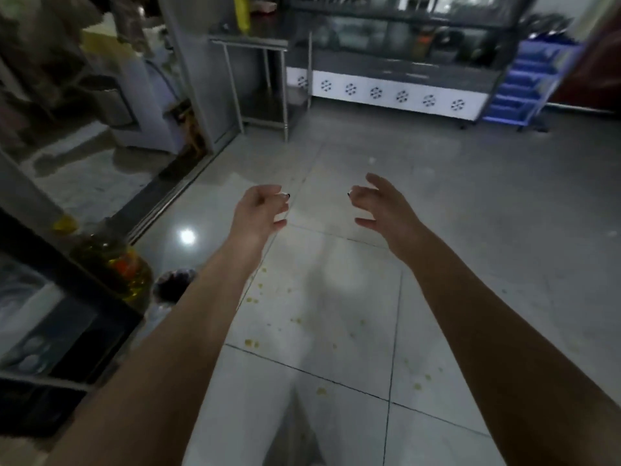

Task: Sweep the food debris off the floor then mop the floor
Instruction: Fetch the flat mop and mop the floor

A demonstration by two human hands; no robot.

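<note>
Small yellow food crumbs lie scattered over the pale floor tiles below and between my forearms. My left hand and my right hand are stretched out in front of me above the floor, palms turned toward each other. Their fingers are loosely curled and hold nothing. No broom or mop is in view.
A steel table stands at the back left, beside a long counter with a white patterned base. Blue stacked crates sit at the back right. A black shelf with a jar of yellow oil is close on my left.
</note>
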